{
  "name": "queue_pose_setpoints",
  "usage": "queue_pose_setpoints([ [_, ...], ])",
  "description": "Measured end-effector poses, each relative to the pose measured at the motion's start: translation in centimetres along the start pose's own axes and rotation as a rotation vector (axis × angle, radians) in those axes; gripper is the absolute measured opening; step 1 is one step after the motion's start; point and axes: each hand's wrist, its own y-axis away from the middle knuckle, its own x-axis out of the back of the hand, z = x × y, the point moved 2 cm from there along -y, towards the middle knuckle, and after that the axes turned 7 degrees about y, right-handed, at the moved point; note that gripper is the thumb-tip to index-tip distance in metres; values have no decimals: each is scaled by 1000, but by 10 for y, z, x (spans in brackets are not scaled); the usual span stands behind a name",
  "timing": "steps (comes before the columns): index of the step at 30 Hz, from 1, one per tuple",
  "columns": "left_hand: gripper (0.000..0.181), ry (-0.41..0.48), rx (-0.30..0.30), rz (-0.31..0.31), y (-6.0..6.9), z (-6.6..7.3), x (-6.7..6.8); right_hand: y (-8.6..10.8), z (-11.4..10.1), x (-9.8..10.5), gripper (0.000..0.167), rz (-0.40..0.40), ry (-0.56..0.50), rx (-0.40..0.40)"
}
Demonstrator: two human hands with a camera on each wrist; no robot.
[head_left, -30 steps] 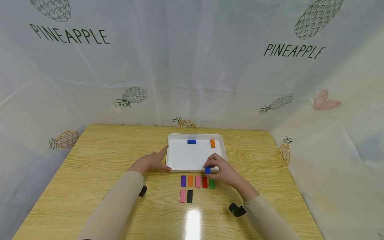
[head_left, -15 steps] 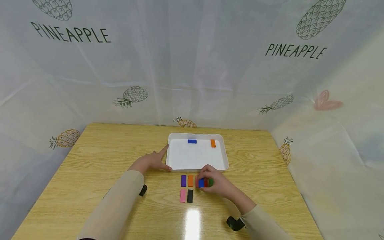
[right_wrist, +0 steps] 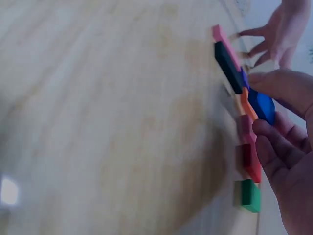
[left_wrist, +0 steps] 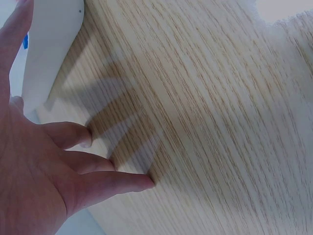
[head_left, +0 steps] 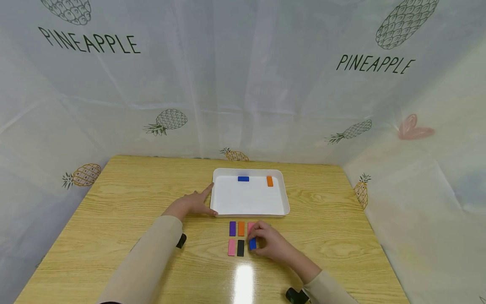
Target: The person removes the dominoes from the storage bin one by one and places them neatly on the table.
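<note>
In the head view the right hand (head_left: 271, 242) pinches a blue block (head_left: 252, 243) beside a black block (head_left: 241, 248), just below the row of blocks. The right wrist view shows this blue block (right_wrist: 262, 105) between thumb and fingers, near the black block (right_wrist: 228, 67). The left hand (head_left: 194, 204) touches the left side of a white tray (head_left: 248, 216) with its fingers spread. Seen from the left wrist, the left hand (left_wrist: 44, 171) has its lower fingers extended over the wood beside the tray's wall (left_wrist: 54, 44).
Inside the tray lie a blue block (head_left: 243, 179) and an orange block (head_left: 270, 181). In front of it are purple (head_left: 232, 229), orange (head_left: 241, 229) and pink (head_left: 231, 247) blocks. Red (right_wrist: 252, 163) and green (right_wrist: 251, 196) blocks show in the right wrist view.
With the blue block in its grip, the right hand has moved from the tray's front edge toward the person and left, to beside the black block. The left hand has stayed in place.
</note>
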Motion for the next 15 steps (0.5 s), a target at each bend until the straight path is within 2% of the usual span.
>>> queue_pose_setpoints([
  [7, 112, -7, -5, -1, 0, 0, 0, 6, 2, -10, 26, 13, 14, -42],
  [15, 112, -13, -4, -2, 2, 1, 0, 11, 3, -17, 20, 48, 105, 21],
])
